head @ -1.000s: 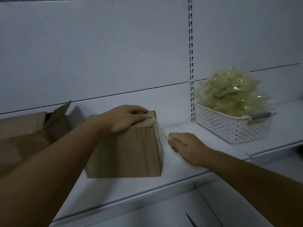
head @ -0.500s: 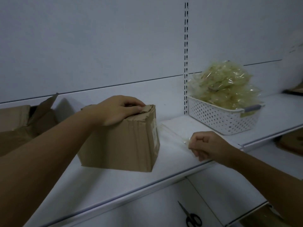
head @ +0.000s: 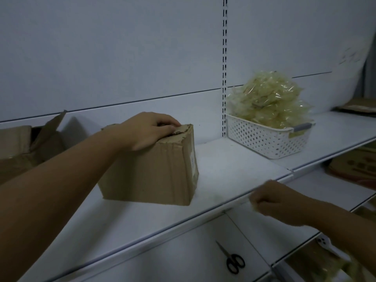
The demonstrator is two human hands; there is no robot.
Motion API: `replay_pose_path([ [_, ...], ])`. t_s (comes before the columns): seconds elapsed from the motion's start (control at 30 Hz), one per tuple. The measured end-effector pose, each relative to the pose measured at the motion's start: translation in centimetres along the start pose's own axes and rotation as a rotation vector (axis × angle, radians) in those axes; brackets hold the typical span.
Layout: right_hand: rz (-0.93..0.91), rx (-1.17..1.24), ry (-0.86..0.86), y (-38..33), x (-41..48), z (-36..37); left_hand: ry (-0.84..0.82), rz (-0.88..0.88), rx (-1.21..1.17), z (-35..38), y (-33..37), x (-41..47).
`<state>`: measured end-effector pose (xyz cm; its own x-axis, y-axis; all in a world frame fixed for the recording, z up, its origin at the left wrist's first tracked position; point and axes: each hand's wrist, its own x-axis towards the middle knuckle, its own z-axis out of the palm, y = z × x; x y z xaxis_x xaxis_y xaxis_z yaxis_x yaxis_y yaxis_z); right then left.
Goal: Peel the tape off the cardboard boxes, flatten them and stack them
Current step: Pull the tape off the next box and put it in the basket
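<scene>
- The left hand (head: 149,129) lies palm-down on the top of the box (head: 150,169), fingers bent over the torn upper edge and pressing on it, not closed around anything.
- The right hand (head: 272,200) is curled into a loose fist in front of the shelf edge, well apart from the box. Something pale and blurred shows at its fingertips; whether that is tape pinched there cannot be told.
- At the far left an open carton (head: 24,147) sits on the shelf (head: 234,171), one flap raised against the back wall.
- The box stands on the same shelf, just right of the carton and apart from it. Its near face is creased and its right side carries a small white label.
- Right of the box the shelf is bare up to a slotted upright (head: 224,68) on the wall.
- Past the upright stands a white perforated basket (head: 262,139) with a grey handle, heaped with crumpled yellowish clear wrap (head: 268,100).
- At the far right edge, flat brown cardboard (head: 358,107) lies on the shelf, and more flat pieces show on the level below.
- On the lower shelf, below the gap between the hands, lie black-handled scissors (head: 232,259).
</scene>
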<state>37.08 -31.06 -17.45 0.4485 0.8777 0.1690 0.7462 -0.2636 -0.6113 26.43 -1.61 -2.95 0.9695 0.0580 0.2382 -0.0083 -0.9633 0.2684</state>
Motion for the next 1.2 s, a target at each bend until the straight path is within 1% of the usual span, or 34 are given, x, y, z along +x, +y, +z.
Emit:
replay_pose_path([
  [0.03, 0.045, -0.035, 0.006, 0.5, -1.0, -0.4, -0.002, 0.009, 0.014, 0.0, 0.0, 0.0],
  [0.07, 0.097, -0.015, 0.052, 0.9, -1.9, -1.0, -0.006, 0.013, 0.026, 0.1, 0.0, 0.0],
  [0.13, 0.154, 0.116, 0.244, 1.1, -3.0, -2.5, -0.022, 0.005, 0.06, 0.0, 0.0, 0.1],
  [0.2, 0.136, 0.199, 0.415, 0.4, -3.1, -4.1, -0.026, 0.009, 0.185, -0.4, 0.3, 0.2],
  [0.23, 0.126, 0.216, 0.461, -0.3, -2.8, -4.8, 0.011, 0.027, 0.275, -0.6, 0.7, 0.1],
  [0.27, 0.12, 0.22, 0.486, -1.1, -2.5, -5.3, 0.082, 0.074, 0.338, -0.9, 1.3, 0.1],
  [0.3, 0.116, 0.215, 0.502, -1.8, -2.1, -5.8, 0.174, 0.137, 0.33, -1.1, 2.3, 0.1],
  [0.33, 0.114, 0.201, 0.519, -2.6, -1.8, -6.2, 0.256, 0.194, 0.247, -1.3, 3.8, 0.0],
  [0.37, 0.11, 0.179, 0.541, -3.3, -1.5, -6.5, 0.283, 0.242, 0.117, -1.4, 5.6, -0.2],
  [0.4, 0.1, 0.155, 0.558, -4.2, -1.1, -6.9, 0.227, 0.283, -0.018, -1.5, 7.6, -0.4],
  [0.43, 0.084, 0.136, 0.576, -5.1, -0.8, -7.2, 0.104, 0.321, -0.111, -1.4, 9.4, -0.6],
  [0.47, 0.066, 0.128, 0.592, -6.0, -0.5, -7.4, -0.046, 0.348, -0.152, -1.1, 11.0, -0.7],
  [0.5, 0.047, 0.122, 0.607, -6.8, -0.3, -7.6, -0.16, 0.374, -0.155, -0.7, 12.1, -0.6],
  [0.53, 0.03, 0.112, 0.617, -7.5, -0.2, -7.8, -0.202, 0.402, -0.139, -0.4, 12.8, -0.3],
  [0.57, 0.012, 0.104, 0.625, -8.1, -0.1, -7.9, -0.179, 0.42, -0.132, -0.3, 13.1, 0.1],
  [0.6, -0.001, 0.119, 0.636, -8.7, -0.1, -8.1, -0.123, 0.423, -0.145, -0.4, 13.2, 0.5],
  [0.67, -0.034, 0.222, 0.665, -9.5, -0.5, -8.6, -0.042, 0.406, -0.233, -1.0, 13.1, 1.0],
  [0.77, -0.048, 0.374, 0.691, -9.9, -0.9, -9.7, 0.039, 0.433, -0.303, -1.5, 13.0, 1.7],
  [0.87, -0.08, 0.5, 0.736, -10.1, -1.0, -10.5, 0.109, 0.415, -0.399, -1.7, 13.0, 2.5],
  [0.93, -0.073, 0.535, 0.753, -9.9, -1.0, -11.4, 0.129, 0.411, -0.376, -1.5, 13.2, 3.3],
  [1.0, -0.079, 0.569, 0.749, -9.4, -1.4, -12.8, 0.144, 0.424, -0.303, -1.4, 13.7, 4.4],
  [1.07, -0.134, 0.69, 0.74, -8.6, -2.0, -14.5, 0.18, 0.413, -0.203, -1.4, 14.2, 5.9],
  [1.13, -0.229, 0.872, 0.668, -7.7, -2.4, -16.0, 0.206, 0.37, -0.171, -1.5, 14.4, 7.5],
  [1.2, -0.268, 0.896, 0.644, -6.9, -2.3, -17.5, 0.223, 0.339, -0.166, -1.5, 14.7, 9.1],
])
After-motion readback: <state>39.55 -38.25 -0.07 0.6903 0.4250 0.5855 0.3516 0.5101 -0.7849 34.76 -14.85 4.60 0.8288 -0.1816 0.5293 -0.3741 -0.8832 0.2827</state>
